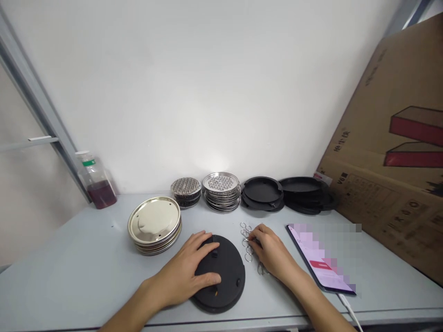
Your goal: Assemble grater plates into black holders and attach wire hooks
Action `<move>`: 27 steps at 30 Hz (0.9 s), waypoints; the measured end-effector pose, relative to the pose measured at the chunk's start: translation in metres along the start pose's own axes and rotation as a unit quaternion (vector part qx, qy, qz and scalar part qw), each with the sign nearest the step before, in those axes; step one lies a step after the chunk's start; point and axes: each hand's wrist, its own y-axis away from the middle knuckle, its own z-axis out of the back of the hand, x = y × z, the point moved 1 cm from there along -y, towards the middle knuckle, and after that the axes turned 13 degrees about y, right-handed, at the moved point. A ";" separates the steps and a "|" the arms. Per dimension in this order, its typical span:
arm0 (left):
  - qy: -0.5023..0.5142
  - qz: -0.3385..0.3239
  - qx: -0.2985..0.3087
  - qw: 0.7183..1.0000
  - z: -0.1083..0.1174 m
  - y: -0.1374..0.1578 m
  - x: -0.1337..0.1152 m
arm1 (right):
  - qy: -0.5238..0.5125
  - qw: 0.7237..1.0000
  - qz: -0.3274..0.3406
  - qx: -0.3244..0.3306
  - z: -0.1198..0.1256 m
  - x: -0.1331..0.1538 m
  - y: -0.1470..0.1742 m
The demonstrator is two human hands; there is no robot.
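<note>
A round black plastic disc (228, 272) lies flat near the table's front edge, with small raised bits on its top. Spread across its left side is my left hand (188, 267), fingers apart and resting on the surface. To the right of the disc, several thin metal rings (248, 257) lie loosely in a line. My right hand (268, 246) is over these rings, its thumb and fingertips pinched together at one of them. Whether a ring is between the fingertips is hidden. A few more rings lie partly beneath that hand.
Behind stand a stack of gold-coloured lids (154, 219), perforated metal discs (187, 186), silver grater-like discs (221, 184) and black round parts (263, 189). A phone (321, 263) with a white cable lies right, beside a large cardboard box (387, 184). A bottle of dark red liquid (100, 191) stands back left.
</note>
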 end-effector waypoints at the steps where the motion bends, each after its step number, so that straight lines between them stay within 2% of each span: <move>1: -0.007 -0.017 -0.009 1.000 0.000 -0.005 -0.005 | -0.002 1.000 0.004 -0.009 -0.001 0.000 0.000; 5: -0.030 -0.067 -0.034 0.997 -0.002 -0.040 -0.023 | -0.019 0.998 0.003 -0.065 -0.003 -0.003 -0.001; 10: -0.046 -0.026 -0.020 0.998 -0.014 -0.099 -0.027 | -0.034 0.996 -0.014 -0.084 -0.005 -0.006 -0.002; 13: -0.036 0.001 0.003 0.999 -0.025 -0.122 -0.026 | -0.020 0.996 -0.026 -0.084 -0.005 -0.006 -0.002; 20: -0.027 0.020 0.054 0.998 -0.033 -0.142 -0.029 | 0.006 0.995 -0.043 -0.089 -0.004 -0.007 -0.001; 27: -0.004 0.040 0.093 0.995 -0.034 -0.152 -0.028 | -0.020 0.994 -0.041 -0.099 -0.004 -0.008 -0.002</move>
